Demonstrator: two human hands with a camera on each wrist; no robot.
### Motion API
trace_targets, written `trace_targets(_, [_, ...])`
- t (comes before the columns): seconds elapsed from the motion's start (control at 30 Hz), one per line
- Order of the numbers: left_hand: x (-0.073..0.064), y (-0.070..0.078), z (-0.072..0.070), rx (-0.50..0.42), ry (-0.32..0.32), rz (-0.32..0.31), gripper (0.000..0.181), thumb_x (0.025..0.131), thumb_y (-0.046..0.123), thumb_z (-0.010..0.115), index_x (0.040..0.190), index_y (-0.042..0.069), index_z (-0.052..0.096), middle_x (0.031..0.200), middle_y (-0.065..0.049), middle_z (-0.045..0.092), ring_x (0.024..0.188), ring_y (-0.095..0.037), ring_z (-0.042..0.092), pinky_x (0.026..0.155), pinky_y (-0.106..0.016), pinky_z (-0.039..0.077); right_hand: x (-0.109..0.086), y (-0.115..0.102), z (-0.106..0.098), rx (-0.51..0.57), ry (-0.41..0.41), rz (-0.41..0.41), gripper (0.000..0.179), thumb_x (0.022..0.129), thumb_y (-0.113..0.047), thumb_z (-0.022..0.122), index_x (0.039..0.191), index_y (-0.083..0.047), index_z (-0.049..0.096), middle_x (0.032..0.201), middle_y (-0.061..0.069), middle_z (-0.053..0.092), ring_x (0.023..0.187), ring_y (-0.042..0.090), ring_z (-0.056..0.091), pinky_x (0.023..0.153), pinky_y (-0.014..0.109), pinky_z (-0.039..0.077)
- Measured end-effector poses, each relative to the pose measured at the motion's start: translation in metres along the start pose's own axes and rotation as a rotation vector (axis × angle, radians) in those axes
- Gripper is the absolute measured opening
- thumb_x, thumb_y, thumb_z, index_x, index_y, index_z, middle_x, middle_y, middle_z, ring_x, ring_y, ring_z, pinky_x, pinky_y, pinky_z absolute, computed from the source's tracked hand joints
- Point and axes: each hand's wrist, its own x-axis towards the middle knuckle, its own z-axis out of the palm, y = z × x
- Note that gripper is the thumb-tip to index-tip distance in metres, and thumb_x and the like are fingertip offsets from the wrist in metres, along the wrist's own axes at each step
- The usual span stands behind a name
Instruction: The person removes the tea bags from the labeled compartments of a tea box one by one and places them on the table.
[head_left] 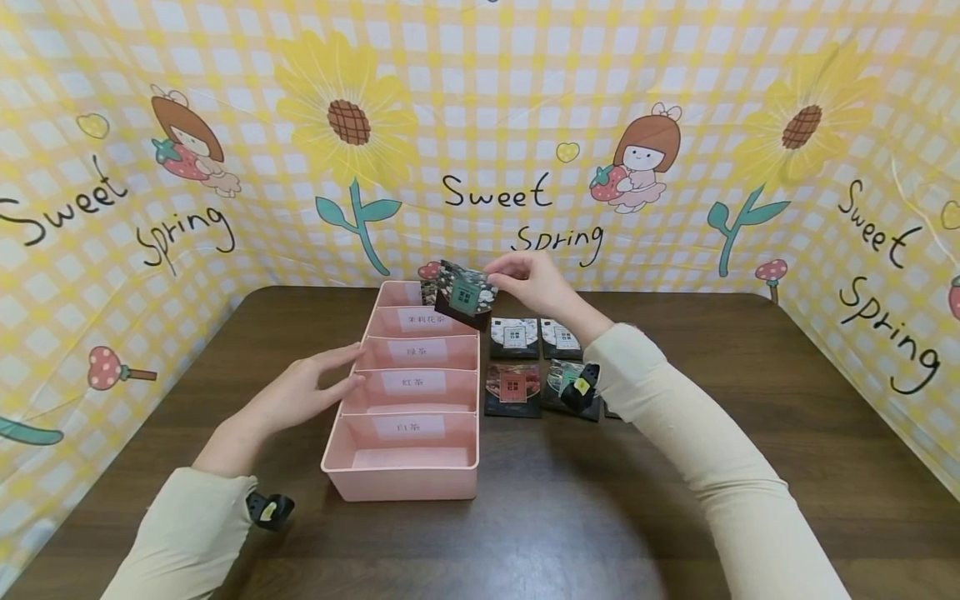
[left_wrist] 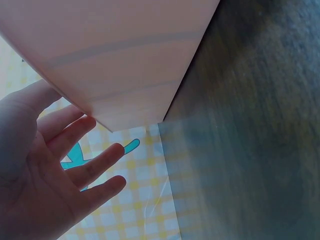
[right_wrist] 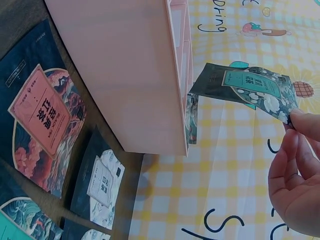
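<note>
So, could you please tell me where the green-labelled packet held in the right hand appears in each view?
Head: green-labelled packet near the picture's centre, pinched by the right fingers.
Left wrist: not in this picture.
Right wrist: right of centre, in the upper half.
Shared landmark: the pink box, left of centre in the head view, at the top in the left wrist view, and upper middle in the right wrist view.

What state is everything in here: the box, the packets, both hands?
Box: upright on the table, open-topped.
Held packet: raised, tilted.
Far packet: in the farthest compartment, poking above the rim, partly hidden.
Red packet: lying on the table.
White packets: two, lying on the table.
Green packet: lying there, partly hidden.
Left hand: touching the box.
Right hand: pinching the held packet.
</note>
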Motion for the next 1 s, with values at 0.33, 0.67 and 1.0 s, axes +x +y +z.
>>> trace_targets(0.33, [0.000,0.001,0.000,-0.003,-0.002,0.003,0.053,0.094,0.032,0.056,0.138,0.004,0.045,0.141,-0.021,0.045,0.131,-0.041,0.040,0.105,-0.057,0.034,-0.010,0.004,-0.009,-0.015,0.008,-0.005,0.019,0.090,-0.014,0.062,0.105,-0.003,0.069,0.102,0.016,0.070,0.088,0.026,0.065,0.072,0.023,0.050])
trace_targets(0.67, [0.000,0.000,0.002,-0.004,0.029,0.003,0.055,0.092,0.035,0.057,0.136,0.004,0.047,0.139,-0.021,0.047,0.130,-0.041,0.042,0.104,-0.056,0.037,-0.022,0.008,-0.018,-0.055,0.008,0.005,0.019,0.089,-0.016,0.063,0.105,-0.007,0.070,0.100,0.012,0.071,0.081,0.012,0.064,0.072,0.023,0.052])
trace_targets(1.0, [0.002,-0.001,0.000,-0.012,-0.011,-0.017,0.054,0.094,0.032,0.055,0.139,0.004,0.044,0.142,-0.021,0.044,0.133,-0.040,0.039,0.106,-0.057,0.034,-0.032,0.010,-0.025,-0.068,-0.002,0.012,0.021,0.090,-0.017,0.062,0.107,-0.007,0.070,0.100,0.012,0.071,0.077,0.008,0.062,0.068,0.023,0.050])
